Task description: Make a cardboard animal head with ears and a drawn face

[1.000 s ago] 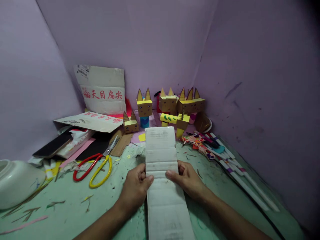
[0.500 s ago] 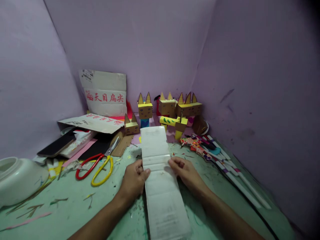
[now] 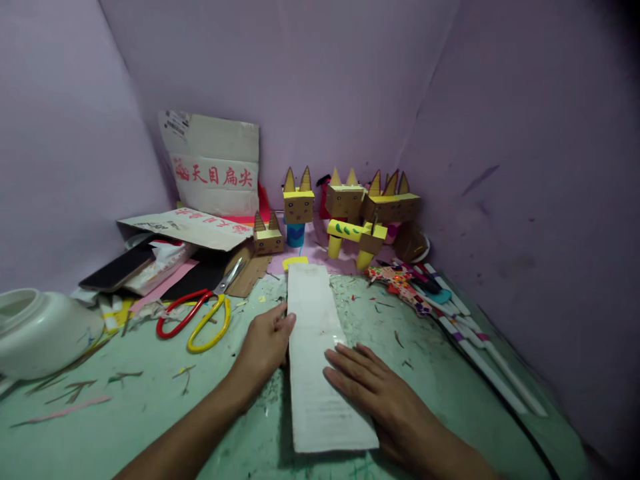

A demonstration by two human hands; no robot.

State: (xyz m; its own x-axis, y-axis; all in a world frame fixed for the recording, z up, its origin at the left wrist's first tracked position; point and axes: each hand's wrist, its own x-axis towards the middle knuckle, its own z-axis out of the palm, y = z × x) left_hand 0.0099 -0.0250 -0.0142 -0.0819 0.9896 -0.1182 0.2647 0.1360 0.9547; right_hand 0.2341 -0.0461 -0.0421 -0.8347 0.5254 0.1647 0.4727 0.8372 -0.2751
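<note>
A long white cardboard strip lies lengthwise before me on the green table, its near end close to the bottom of the view. My left hand grips its left edge, thumb on top and the other fingers partly hidden at the side. Spread flat, my right hand rests with its fingertips on the strip's right half. Scissors with one red and one yellow handle lie spread to the left of my left hand. Beyond the strip stand small cardboard figures with pointed ears, among them a blue-bodied one and a yellow four-legged one.
At left are a white pot, a dark phone and white cardboard pieces with red lettering. White markers and a black cable line the right side. Scraps lie scattered over the green tabletop.
The strip now lies flatter, its folded middle section smoothed out. My right hand has let go of the right edge, moved nearer and opened flat on it. My left hand still holds the left edge.
</note>
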